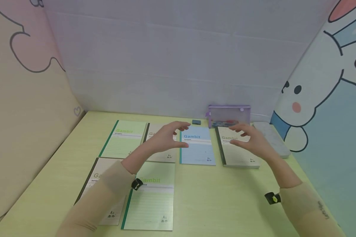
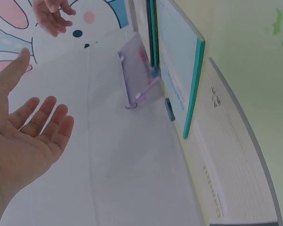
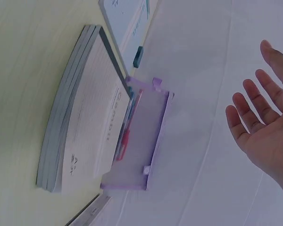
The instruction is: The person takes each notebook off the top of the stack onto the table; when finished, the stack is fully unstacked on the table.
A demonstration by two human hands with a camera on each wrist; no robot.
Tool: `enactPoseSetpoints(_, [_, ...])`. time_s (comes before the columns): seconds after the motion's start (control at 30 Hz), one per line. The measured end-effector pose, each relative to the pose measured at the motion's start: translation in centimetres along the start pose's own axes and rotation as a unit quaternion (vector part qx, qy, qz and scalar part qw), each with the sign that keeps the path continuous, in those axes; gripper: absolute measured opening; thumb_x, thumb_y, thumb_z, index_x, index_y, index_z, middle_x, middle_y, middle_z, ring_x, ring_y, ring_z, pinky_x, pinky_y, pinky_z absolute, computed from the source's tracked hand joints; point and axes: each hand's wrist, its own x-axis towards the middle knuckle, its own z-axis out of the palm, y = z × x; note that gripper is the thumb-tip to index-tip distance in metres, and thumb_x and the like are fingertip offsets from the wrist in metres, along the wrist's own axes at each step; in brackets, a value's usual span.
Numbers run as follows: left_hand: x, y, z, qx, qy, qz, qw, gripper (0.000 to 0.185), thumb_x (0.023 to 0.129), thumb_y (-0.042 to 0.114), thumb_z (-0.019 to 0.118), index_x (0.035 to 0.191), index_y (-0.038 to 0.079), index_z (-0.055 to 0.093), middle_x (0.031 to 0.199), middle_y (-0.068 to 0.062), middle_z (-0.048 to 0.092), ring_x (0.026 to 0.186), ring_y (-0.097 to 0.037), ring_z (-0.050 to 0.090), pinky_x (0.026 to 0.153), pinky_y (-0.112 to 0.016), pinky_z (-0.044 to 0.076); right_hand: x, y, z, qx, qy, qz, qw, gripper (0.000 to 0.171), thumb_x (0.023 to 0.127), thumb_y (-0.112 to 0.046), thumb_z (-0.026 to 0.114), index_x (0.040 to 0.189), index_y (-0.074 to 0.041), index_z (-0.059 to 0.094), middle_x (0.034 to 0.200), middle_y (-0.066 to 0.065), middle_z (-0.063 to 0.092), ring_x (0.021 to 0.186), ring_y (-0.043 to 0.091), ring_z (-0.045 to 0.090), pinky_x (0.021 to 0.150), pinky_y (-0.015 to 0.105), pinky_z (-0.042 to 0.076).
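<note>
1. Hovering above the blue notebook point(image 1: 197, 145): left hand point(image 1: 165, 135) on its left side, right hand point(image 1: 250, 138) on its right, palms facing; each grip wide, fingers relaxed, holding nothing.
2. Blue notebook: flat on the desk point(image 1: 219, 204), untouched, mid back row.
3. Step, as judged: a reach towards the back row, with no contact made. A pick-up would call for both hands to lower and close on a cover's edges.
4. Right of the blue notebook: stack of grey notebooks point(image 1: 236, 147), lying under the right hand.
5. Left of it: a beige notebook point(image 1: 161, 144), then a green notebook point(image 1: 124, 139); two more nearer the person.
6. Behind it: small eraser point(image 1: 196, 122) and purple pencil pouch point(image 1: 229, 116), against the wall.
7. Surroundings: pale green desk; white back wall; cartoon rabbit panel point(image 1: 320, 98) far right.
</note>
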Motion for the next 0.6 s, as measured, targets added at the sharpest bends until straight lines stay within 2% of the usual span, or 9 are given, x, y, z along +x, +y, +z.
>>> enactPoseSetpoints(0.13, [1.6, 0.3, 1.8, -0.018, 0.002, 0.001, 0.9998, 0.079, 0.077, 0.034, 0.078, 0.144, 0.018, 0.038, 0.140, 0.001, 0.047, 0.128, -0.018, 0.043, 0.104, -0.036, 0.039, -0.1, 1.5, -0.4, 0.015, -0.003, 0.033, 0.999, 0.049, 0.085, -0.023, 0.071, 0.128, -0.005, 0.056, 0.130, 0.015, 0.054, 0.117, 0.033, 0.050, 0.091, 0.051, 0.046])
enactPoseSetpoints(0.37, [4.2, 0.0, 5.3, -0.031, -0.003, -0.017, 0.9994, 0.090, 0.076, 0.039, 0.078, 0.149, 0.021, 0.028, 0.152, 0.001, 0.031, 0.139, -0.023, 0.031, 0.110, -0.044, 0.031, -0.3, 4.7, -0.2, 0.025, -0.014, 0.067, 0.997, 0.060, 0.085, -0.024, 0.072, 0.136, -0.006, 0.048, 0.139, 0.018, 0.047, 0.130, 0.039, 0.038, 0.100, 0.055, 0.039])
enactPoseSetpoints(0.6, [6.4, -0.3, 8.4, -0.034, -0.017, -0.030, 0.9988, 0.099, 0.074, 0.040, 0.079, 0.152, 0.022, 0.020, 0.155, -0.001, 0.024, 0.142, -0.023, 0.024, 0.113, -0.042, 0.026, -1.2, 7.7, 0.0, 0.033, -0.030, 0.117, 0.992, 0.070, 0.086, -0.025, 0.070, 0.143, -0.001, 0.037, 0.146, 0.027, 0.032, 0.135, 0.046, 0.026, 0.102, 0.056, 0.035])
